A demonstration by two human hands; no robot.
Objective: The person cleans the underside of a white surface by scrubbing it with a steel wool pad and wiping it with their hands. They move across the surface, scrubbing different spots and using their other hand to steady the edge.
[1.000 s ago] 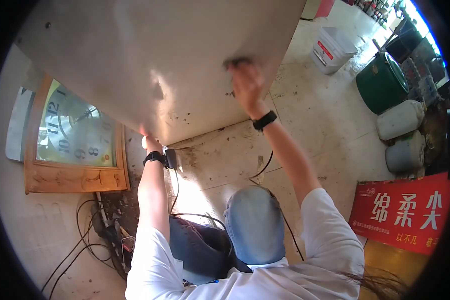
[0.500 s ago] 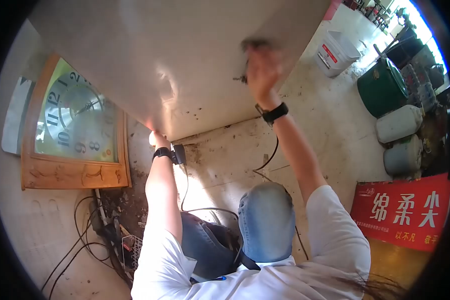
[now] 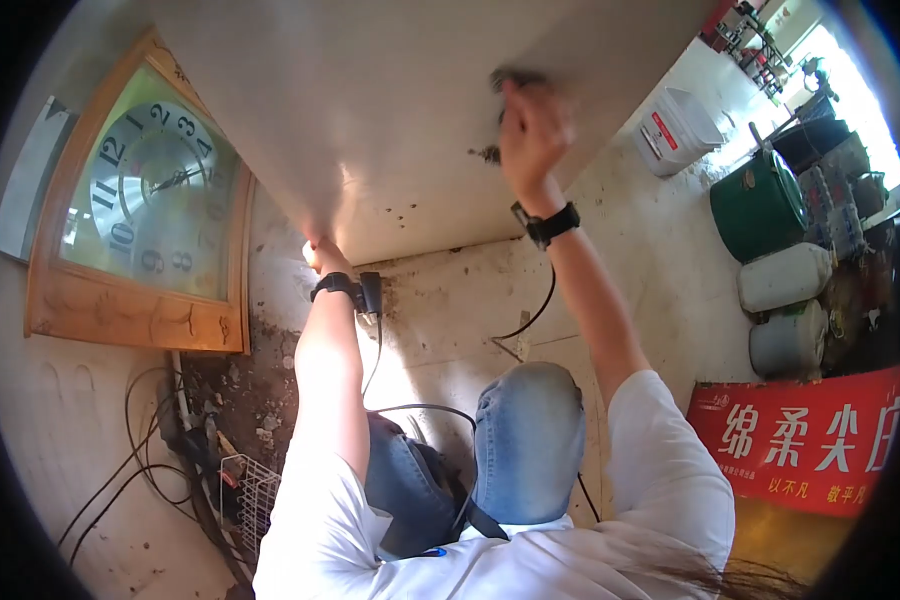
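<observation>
A large smooth beige panel (image 3: 370, 100) fills the upper middle, with several small dark specks near its lower edge. My right hand (image 3: 536, 135) is closed in front of the panel's right part, on something dark that I cannot make out; a thin dark tip sticks out to its left. The panel's lower left edge is where my left hand (image 3: 322, 255) rests, partly hidden by glare, its fingers not clear. A black device (image 3: 371, 293) with a cable sits beside my left wrist.
At the left hangs a wooden-framed clock (image 3: 135, 310). A wire basket (image 3: 255, 490) and cables lie below it. Along the right are a white bucket (image 3: 678, 132), a green drum (image 3: 758, 205), pale jugs (image 3: 785, 277) and a red banner (image 3: 790, 435). My knees are at the bottom centre.
The view has shifted, so the clock stands further right at its top and the banner shows more. My right hand stays by the same part of the panel, less blurred. My left hand remains at the edge.
</observation>
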